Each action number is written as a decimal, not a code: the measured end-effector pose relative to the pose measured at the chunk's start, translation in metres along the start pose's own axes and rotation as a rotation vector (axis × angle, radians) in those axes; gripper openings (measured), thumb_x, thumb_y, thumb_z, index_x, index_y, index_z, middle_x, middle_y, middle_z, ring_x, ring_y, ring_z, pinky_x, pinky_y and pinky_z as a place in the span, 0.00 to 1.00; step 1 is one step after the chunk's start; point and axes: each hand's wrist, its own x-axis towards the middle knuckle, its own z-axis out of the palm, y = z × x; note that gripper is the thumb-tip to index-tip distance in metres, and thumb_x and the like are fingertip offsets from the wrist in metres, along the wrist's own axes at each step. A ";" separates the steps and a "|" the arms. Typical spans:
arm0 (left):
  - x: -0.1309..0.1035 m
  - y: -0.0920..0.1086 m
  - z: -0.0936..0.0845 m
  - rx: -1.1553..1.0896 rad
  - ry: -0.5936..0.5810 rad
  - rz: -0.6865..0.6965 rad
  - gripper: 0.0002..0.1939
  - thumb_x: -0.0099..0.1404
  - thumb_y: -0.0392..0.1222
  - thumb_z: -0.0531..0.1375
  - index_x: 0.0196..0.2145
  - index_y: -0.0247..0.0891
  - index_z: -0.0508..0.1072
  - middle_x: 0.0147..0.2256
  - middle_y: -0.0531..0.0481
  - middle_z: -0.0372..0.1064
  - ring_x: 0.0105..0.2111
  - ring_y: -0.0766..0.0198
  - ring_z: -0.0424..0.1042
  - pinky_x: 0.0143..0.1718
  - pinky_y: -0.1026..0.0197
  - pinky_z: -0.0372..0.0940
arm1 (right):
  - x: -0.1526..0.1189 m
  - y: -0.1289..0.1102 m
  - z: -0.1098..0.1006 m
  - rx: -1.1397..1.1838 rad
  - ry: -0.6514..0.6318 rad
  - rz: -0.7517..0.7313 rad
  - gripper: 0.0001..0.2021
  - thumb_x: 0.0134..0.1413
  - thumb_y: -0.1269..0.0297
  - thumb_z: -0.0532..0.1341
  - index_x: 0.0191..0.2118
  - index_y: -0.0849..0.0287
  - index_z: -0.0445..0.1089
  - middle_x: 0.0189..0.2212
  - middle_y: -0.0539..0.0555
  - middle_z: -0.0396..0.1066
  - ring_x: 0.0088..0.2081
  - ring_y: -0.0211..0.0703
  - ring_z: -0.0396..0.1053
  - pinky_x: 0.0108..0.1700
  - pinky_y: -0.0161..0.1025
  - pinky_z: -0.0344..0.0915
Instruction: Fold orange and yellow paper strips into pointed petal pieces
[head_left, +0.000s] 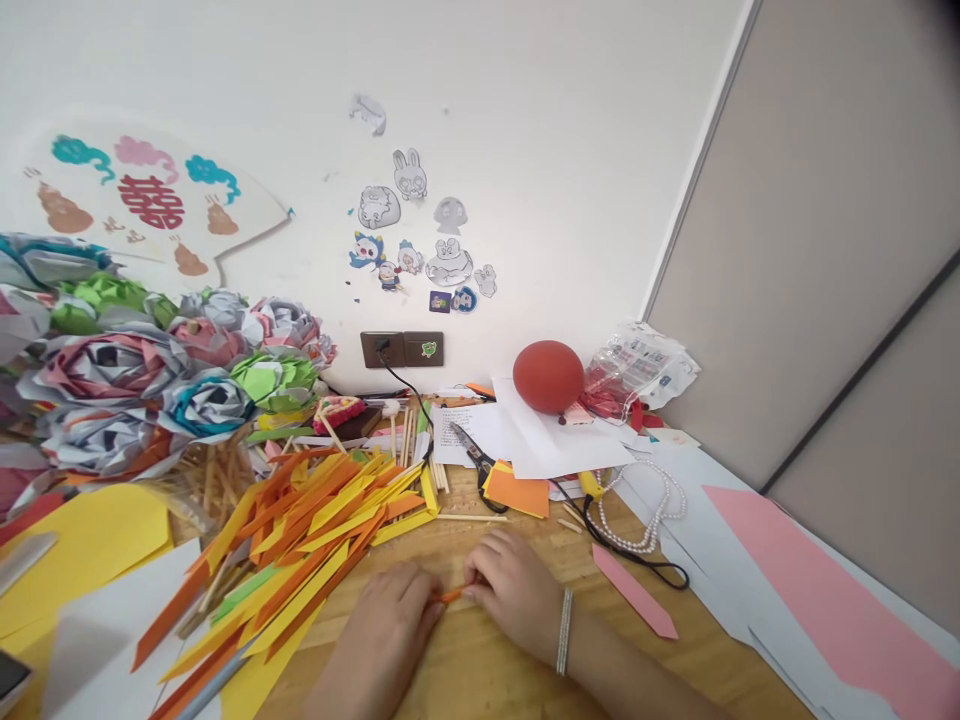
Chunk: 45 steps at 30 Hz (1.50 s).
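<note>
Between folded-strip pile and pink strip: left hand and right hand pinch orange paper. Scissors beyond; bare wood nearer the wearer.

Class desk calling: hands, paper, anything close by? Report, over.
Left hand and right hand: pinching small orange paper piece between them. Left side: heaped orange and yellow paper strips. Right side: pink pointed paper strip.
</note>
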 end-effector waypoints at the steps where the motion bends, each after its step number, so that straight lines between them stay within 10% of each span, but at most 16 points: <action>1: -0.001 0.000 0.000 0.024 0.028 0.052 0.11 0.66 0.36 0.49 0.27 0.40 0.66 0.28 0.52 0.67 0.29 0.61 0.67 0.32 0.60 0.62 | 0.000 0.000 0.000 -0.022 -0.005 -0.039 0.07 0.51 0.67 0.66 0.32 0.59 0.66 0.32 0.49 0.68 0.37 0.41 0.63 0.38 0.35 0.57; 10: 0.003 0.008 -0.017 0.144 0.169 0.237 0.17 0.68 0.33 0.43 0.26 0.40 0.66 0.24 0.52 0.67 0.25 0.62 0.66 0.28 0.62 0.59 | -0.006 -0.001 0.010 -0.150 0.107 -0.268 0.05 0.59 0.69 0.57 0.31 0.59 0.65 0.29 0.50 0.67 0.33 0.41 0.63 0.32 0.36 0.58; 21: 0.003 0.008 -0.030 -0.088 -0.136 -0.109 0.15 0.65 0.38 0.49 0.22 0.39 0.65 0.24 0.53 0.69 0.24 0.65 0.68 0.28 0.65 0.62 | -0.008 0.008 -0.006 -0.028 0.063 -0.318 0.11 0.61 0.74 0.50 0.39 0.60 0.69 0.30 0.53 0.71 0.33 0.40 0.66 0.35 0.34 0.62; 28: 0.001 0.007 -0.034 -0.143 -0.164 -0.038 0.13 0.62 0.30 0.47 0.26 0.40 0.68 0.27 0.53 0.71 0.28 0.66 0.70 0.30 0.67 0.62 | -0.007 0.008 -0.021 0.138 -0.025 -0.174 0.11 0.59 0.71 0.52 0.38 0.58 0.71 0.28 0.51 0.73 0.32 0.39 0.69 0.36 0.33 0.63; 39: -0.001 -0.007 -0.028 -0.168 -0.121 0.045 0.12 0.60 0.28 0.50 0.31 0.42 0.68 0.28 0.55 0.71 0.28 0.67 0.71 0.31 0.69 0.64 | -0.007 0.016 -0.014 0.357 0.044 -0.120 0.12 0.57 0.72 0.51 0.38 0.57 0.71 0.24 0.49 0.73 0.30 0.39 0.70 0.38 0.34 0.63; 45: -0.001 -0.016 -0.022 -0.083 0.093 0.076 0.09 0.66 0.37 0.49 0.37 0.43 0.68 0.31 0.52 0.73 0.31 0.64 0.73 0.33 0.66 0.67 | -0.005 0.011 -0.014 0.321 0.106 -0.030 0.05 0.50 0.73 0.58 0.26 0.60 0.69 0.22 0.48 0.70 0.25 0.37 0.65 0.29 0.31 0.58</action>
